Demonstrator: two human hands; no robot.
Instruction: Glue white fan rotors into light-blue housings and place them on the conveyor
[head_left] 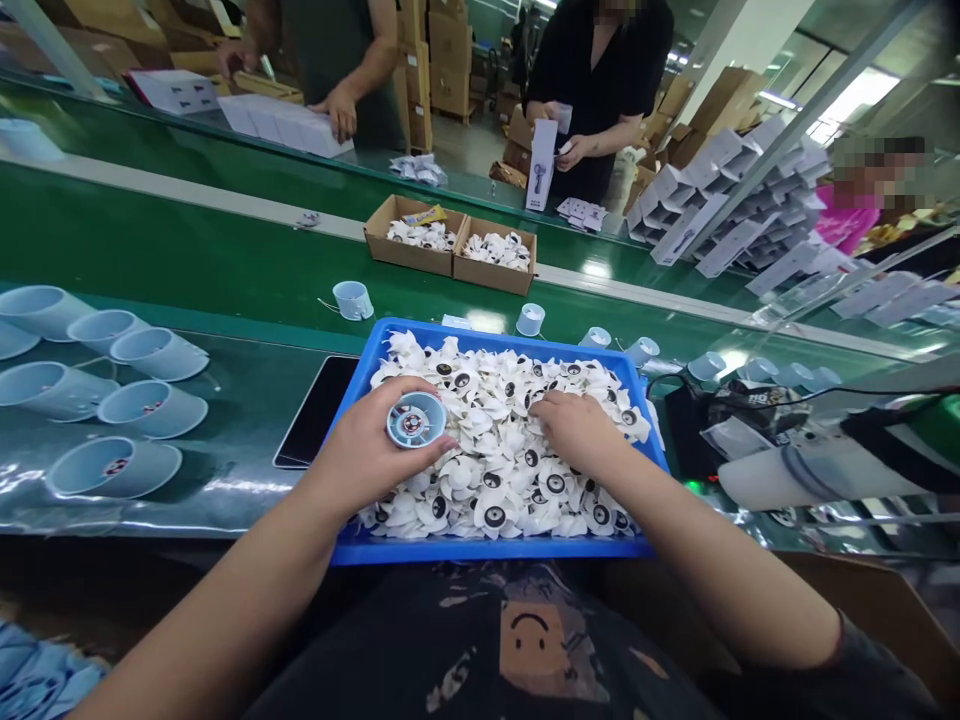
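Observation:
My left hand point(375, 440) is closed around a light blue cylindrical housing point(435, 404), its open end tilted toward me. A round motor part with copper and red colouring shows inside it. Below both hands is a blue tray point(487, 550) heaped with small white fan blades point(480, 440), many with black ring hubs. My right hand point(574, 425) rests on the right part of the heap, its fingers curled down among the blades. What those fingertips pinch, if anything, is hidden.
More blue housings point(116, 467) stand at left. A dark flat tablet-like panel point(322, 410) lies beside the tray. Behind, several housings point(531, 319) and two cardboard boxes of white parts point(491, 275) sit on the green conveyor point(225, 240). A white cylindrical tool point(810, 470) lies right. Co-workers handle boxes opposite.

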